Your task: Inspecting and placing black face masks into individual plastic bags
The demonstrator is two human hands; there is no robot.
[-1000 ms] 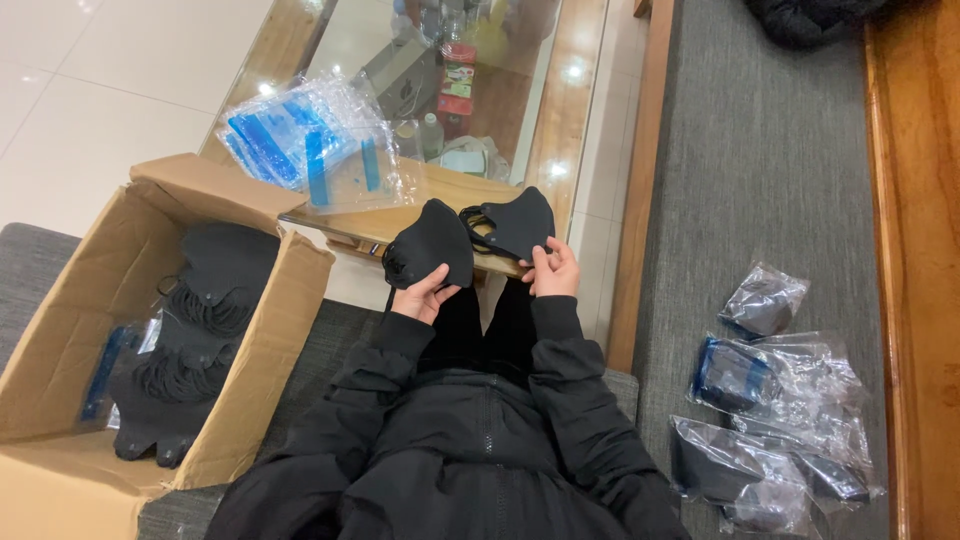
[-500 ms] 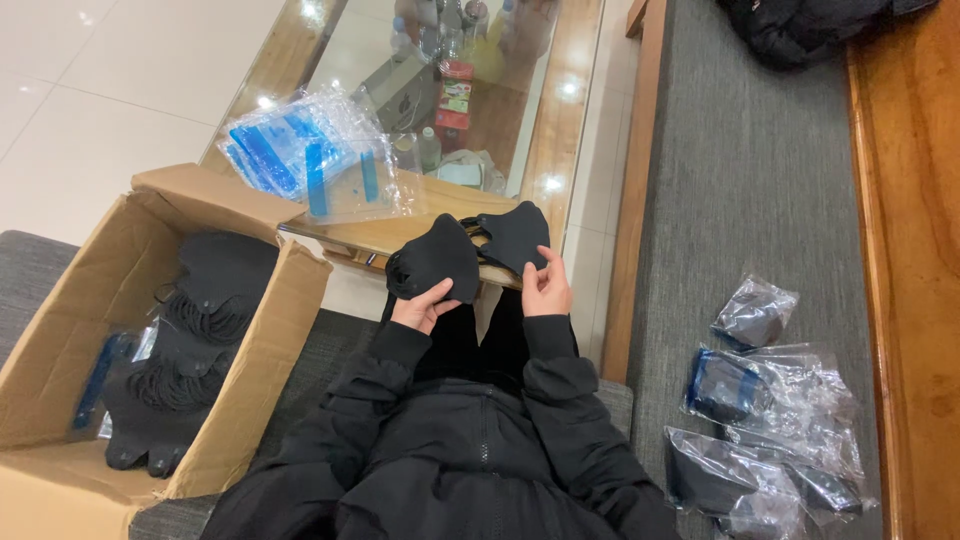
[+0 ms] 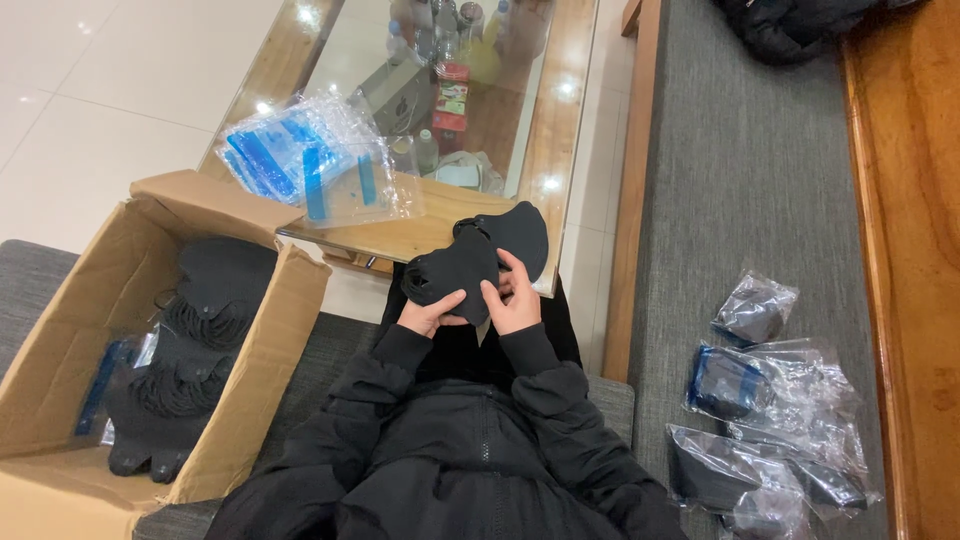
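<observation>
I'm at the handling stage with two black face masks (image 3: 480, 260), held together at the centre of the frame, just above my lap and in front of the near edge of the table (image 3: 440, 235). By my judgement I am lining one mask up against the other, so the next move calls for squaring their edges and keeping the ear loops from tangling.

My left hand (image 3: 432, 312) is closed on the lower edge of the nearer mask, fingers curled under it. My right hand (image 3: 515, 298) pinches the same mask from the other side, thumb on top, touching the second mask behind.

At lower left an open cardboard box (image 3: 265, 330) holds more black masks. Clear blue-striped bags (image 3: 305, 165) lie on the table, and filled bags (image 3: 770, 420) sit on the grey cushion at lower right.
</observation>
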